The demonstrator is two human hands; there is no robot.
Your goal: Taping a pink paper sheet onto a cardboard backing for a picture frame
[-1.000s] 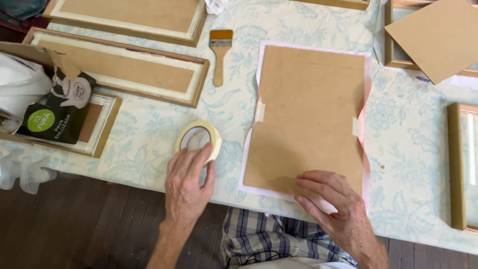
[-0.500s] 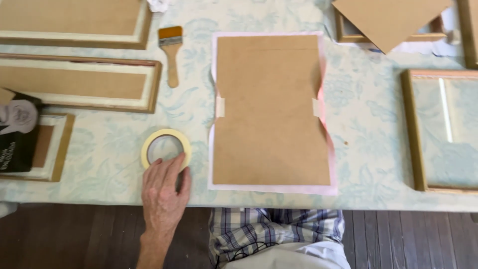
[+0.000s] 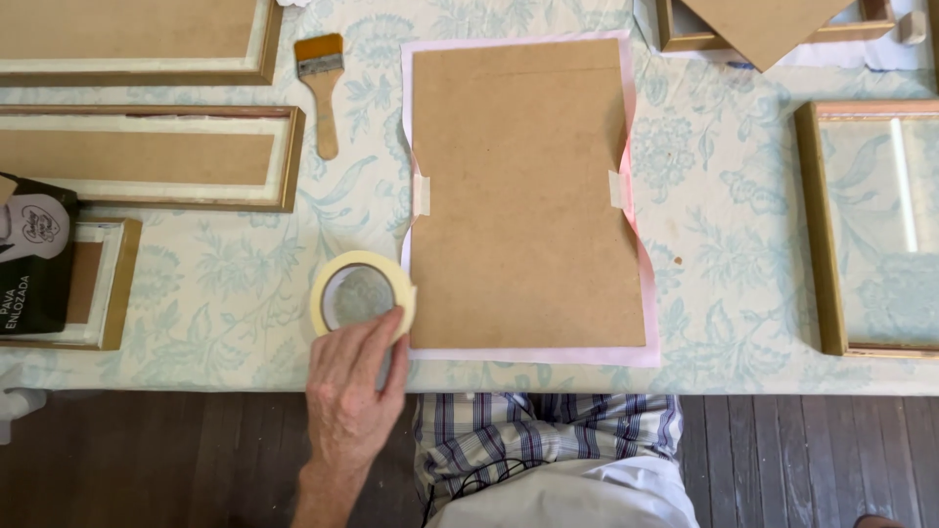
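Floral cloth (image 3: pixel 225 293) is covering the table, above dark floorboards. Frames (image 3: pixel 147 156) are lying at its edges. A brown board (image 3: pixel 523 196) is being held by tape tabs on pink paper (image 3: pixel 650 342). The brush (image 3: pixel 323 88) is lying beside it. The tape roll (image 3: pixel 360 293), left of the board, is being gripped at its near rim by the left hand (image 3: pixel 350 396). The right hand is out of sight.

matt brown fibreboard backing (image 3: pixel 528 196), pink paper sheet (image 3: pixel 648 332), papery masking tape roll (image 3: pixel 362 293)
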